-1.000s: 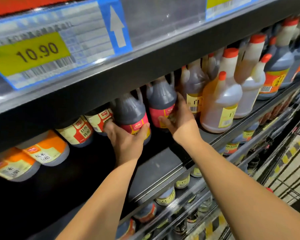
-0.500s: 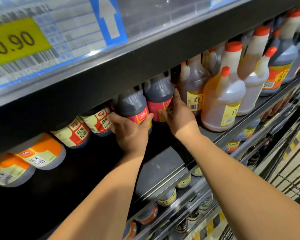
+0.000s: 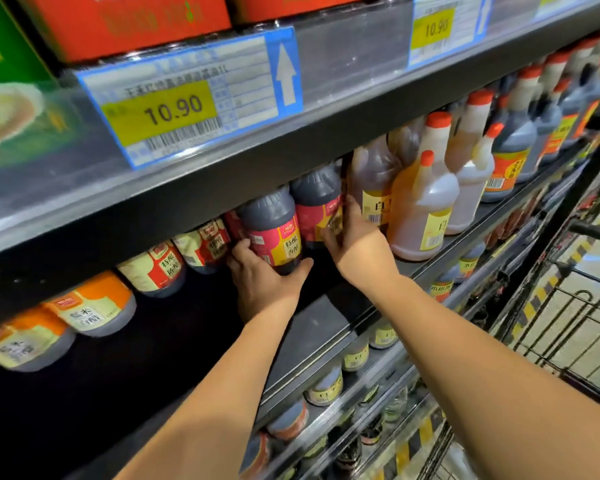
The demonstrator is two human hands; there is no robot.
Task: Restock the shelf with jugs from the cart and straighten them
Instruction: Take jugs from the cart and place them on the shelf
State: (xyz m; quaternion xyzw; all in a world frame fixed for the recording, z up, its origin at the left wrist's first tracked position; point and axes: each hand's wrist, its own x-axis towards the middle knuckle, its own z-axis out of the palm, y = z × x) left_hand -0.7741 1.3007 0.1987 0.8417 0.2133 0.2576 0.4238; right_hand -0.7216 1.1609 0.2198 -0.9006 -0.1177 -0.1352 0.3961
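Two dark jugs with red and yellow labels stand side by side on the black shelf (image 3: 312, 327). My left hand (image 3: 260, 278) grips the base of the left dark jug (image 3: 274, 230), thumb on its right side and fingers round its left. My right hand (image 3: 355, 244) holds the lower right of the other dark jug (image 3: 317, 206), thumb across its label. The shelf above hides the tops of both jugs.
More dark jugs with cream-and-red labels (image 3: 160, 268) and orange labels (image 3: 94, 303) line the shelf to the left. Amber and pale jugs with orange caps (image 3: 426, 206) stand to the right. A wire cart (image 3: 575, 317) is at the right edge. Price tags (image 3: 184, 102) hang on the shelf above.
The left dark jug has turned so its red and yellow label faces me. My left hand has shifted lower round its base. The camera has tilted up.
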